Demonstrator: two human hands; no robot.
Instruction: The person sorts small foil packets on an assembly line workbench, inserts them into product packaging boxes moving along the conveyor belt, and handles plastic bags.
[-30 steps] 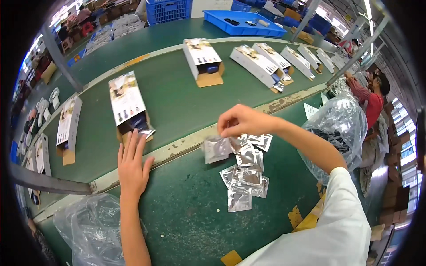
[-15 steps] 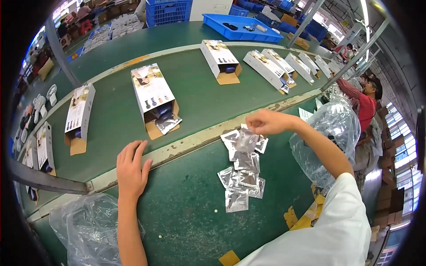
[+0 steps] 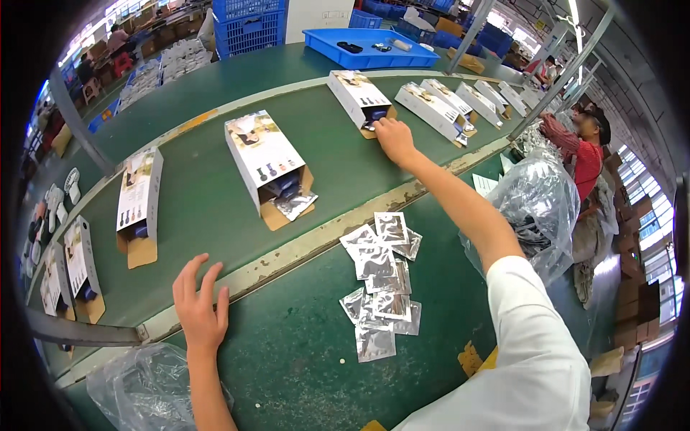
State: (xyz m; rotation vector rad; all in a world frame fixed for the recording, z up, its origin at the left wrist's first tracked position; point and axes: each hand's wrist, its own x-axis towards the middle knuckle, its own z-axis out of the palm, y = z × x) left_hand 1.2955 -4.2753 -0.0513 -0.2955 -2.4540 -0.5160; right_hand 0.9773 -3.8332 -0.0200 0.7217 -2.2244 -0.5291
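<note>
My right hand (image 3: 395, 140) reaches over the green belt to the open end of a white printed box (image 3: 356, 92). Its fingers pinch a silver foil sachet (image 3: 369, 128), mostly hidden at the box's mouth, where something dark blue shows inside. Fingers apart and holding nothing, my left hand (image 3: 201, 305) hovers by the belt's near rail. Between my arms, a loose pile of silver sachets (image 3: 375, 260) lies on the green table. Another printed box (image 3: 260, 154) on the belt has its brown flap down, with a foil sachet (image 3: 295, 206) sticking out.
More open boxes (image 3: 138, 194) stand along the belt to the left and far right. A blue tray (image 3: 327, 47) sits beyond the belt. Clear plastic bags lie at lower left (image 3: 147, 384) and right (image 3: 535, 208). Metal posts rise beside the belt. A person in red (image 3: 588, 161) sits at right.
My right hand has moved from the sachet pile to the box's mouth, carrying a sachet. My left hand has shifted slightly nearer me. The nearer boxes appear further right and lower in view.
</note>
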